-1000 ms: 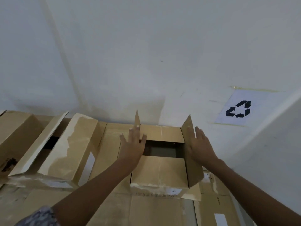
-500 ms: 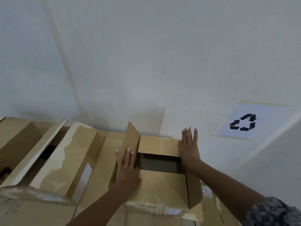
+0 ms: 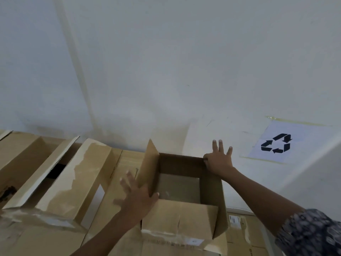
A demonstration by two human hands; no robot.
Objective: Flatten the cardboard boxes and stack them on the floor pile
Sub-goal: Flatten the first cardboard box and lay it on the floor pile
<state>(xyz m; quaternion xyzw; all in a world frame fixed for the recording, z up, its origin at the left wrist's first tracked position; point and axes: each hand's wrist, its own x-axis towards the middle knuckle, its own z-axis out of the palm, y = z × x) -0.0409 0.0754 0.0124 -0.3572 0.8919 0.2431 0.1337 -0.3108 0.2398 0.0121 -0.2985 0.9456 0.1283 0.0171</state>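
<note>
Open brown cardboard box (image 3: 184,217), flaps raised, sits upright atop flattened cardboard (image 3: 114,174).

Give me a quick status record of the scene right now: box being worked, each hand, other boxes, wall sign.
box in work: open box, top open, inside looks empty, left flap standing up
left hand: fingers spread, blurred, thumb at the left flap's lower edge; no clear grip
right hand: on the box's far right corner, fingers spread; no closed grip
other boxes: opened box to the left, not flattened
underneath: flat cardboard
wall sign: recycling sign, taped to the wall, right
</note>
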